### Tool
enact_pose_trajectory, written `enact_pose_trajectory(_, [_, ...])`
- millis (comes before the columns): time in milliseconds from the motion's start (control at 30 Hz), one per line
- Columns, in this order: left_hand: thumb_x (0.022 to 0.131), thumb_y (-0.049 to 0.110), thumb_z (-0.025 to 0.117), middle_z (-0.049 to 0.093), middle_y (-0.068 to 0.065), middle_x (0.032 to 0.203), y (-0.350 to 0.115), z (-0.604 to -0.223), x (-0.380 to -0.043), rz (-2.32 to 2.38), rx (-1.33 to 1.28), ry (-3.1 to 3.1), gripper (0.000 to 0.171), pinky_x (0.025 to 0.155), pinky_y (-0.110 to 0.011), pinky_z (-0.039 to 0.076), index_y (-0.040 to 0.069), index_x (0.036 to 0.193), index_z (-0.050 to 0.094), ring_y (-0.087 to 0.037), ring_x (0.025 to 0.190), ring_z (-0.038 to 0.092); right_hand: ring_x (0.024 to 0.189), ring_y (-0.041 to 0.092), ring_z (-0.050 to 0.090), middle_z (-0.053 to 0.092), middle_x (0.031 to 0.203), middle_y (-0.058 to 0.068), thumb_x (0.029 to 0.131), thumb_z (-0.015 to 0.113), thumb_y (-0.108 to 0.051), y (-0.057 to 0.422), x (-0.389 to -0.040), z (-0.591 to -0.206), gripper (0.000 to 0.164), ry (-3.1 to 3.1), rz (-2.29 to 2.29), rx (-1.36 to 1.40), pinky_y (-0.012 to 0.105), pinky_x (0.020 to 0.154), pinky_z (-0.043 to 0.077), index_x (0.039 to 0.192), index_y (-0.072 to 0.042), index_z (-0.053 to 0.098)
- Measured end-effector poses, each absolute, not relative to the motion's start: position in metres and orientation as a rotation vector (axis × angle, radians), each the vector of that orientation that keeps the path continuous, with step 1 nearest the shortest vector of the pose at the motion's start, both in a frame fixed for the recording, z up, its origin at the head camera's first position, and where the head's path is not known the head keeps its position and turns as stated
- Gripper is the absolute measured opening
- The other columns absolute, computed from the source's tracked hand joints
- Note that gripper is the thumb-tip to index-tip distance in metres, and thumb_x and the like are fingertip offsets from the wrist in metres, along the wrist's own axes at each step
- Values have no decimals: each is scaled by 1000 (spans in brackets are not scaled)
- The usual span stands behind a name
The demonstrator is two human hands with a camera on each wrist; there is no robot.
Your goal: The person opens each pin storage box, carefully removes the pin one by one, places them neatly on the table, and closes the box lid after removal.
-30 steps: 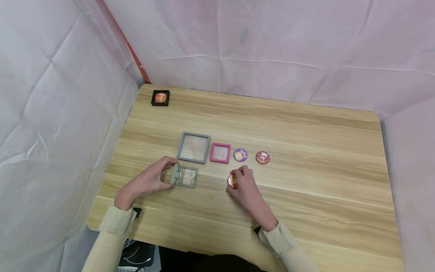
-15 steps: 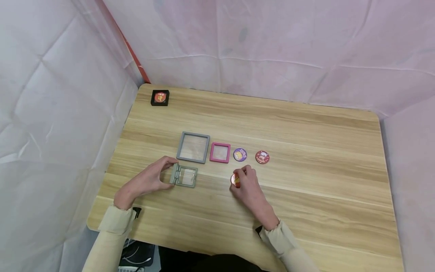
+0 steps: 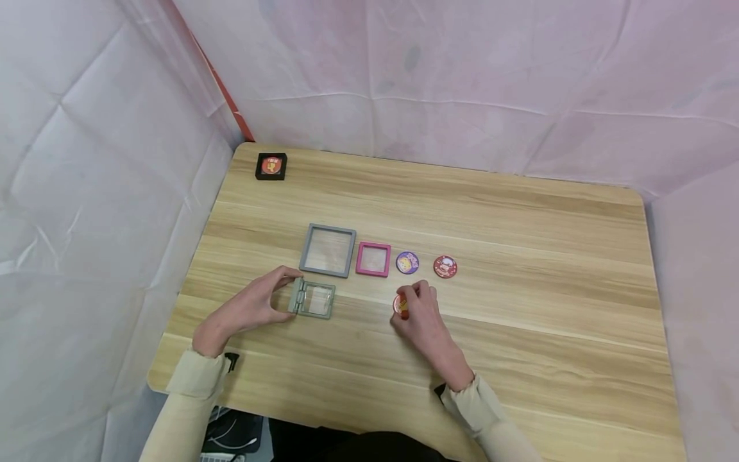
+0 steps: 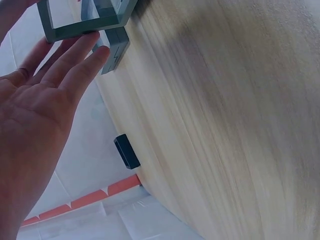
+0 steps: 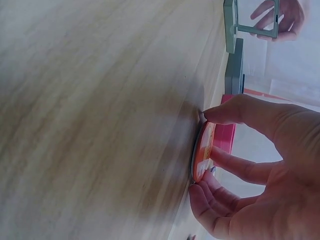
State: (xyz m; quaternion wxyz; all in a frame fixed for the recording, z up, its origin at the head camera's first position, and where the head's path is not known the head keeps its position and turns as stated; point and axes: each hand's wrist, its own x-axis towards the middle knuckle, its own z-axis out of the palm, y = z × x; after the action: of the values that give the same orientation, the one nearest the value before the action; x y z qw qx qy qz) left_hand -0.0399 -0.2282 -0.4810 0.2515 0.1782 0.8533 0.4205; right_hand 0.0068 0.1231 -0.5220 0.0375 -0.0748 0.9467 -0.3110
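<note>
A green hinged display frame (image 3: 332,301) with clear film lies opened on the table, its lid raised at the left side. My left hand (image 3: 249,310) holds that lid by its edges, thumb on the near edge and fingers at the far one. In the left wrist view the fingers touch the rim of the green frame (image 4: 85,29). Between thumb and fingertips my right hand (image 3: 426,324) pinches a round red badge (image 3: 398,306). The right wrist view has the badge (image 5: 204,150) tilted, its lower edge at or near the tabletop.
Behind the hands lie a grey frame (image 3: 353,253), a pink frame (image 3: 389,260), a purple round badge (image 3: 407,262) and a red round badge (image 3: 445,266). A black frame (image 3: 259,167) holding a red badge sits at the table's far left corner. Cloth walls border the table (image 3: 548,289).
My right hand has shifted slightly to the right with the pinched badge, mostly in the first half second. The left hand stays at the green frame's lid.
</note>
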Motion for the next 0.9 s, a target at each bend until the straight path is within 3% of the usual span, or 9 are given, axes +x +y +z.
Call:
enact_pose_trajectory(467, [75,-3,84,53,-22,152,-228,-486,-41,1091,527,2360,82,116,-62,41,4,147,45,-45,141,47,95,30,44,50,107,18,74,81,-4,126,7,-522,45,2875,-992,-219,32,70,46,115,6,67])
enact_pose_trajectory(900, [76,0,85,60,-22,144,-226,-485,-43,1011,547,2435,80,112,-61,45,2,146,46,-44,136,54,95,29,42,49,109,18,82,82,-19,128,6,-520,47,2841,-1037,-172,29,65,42,119,5,67])
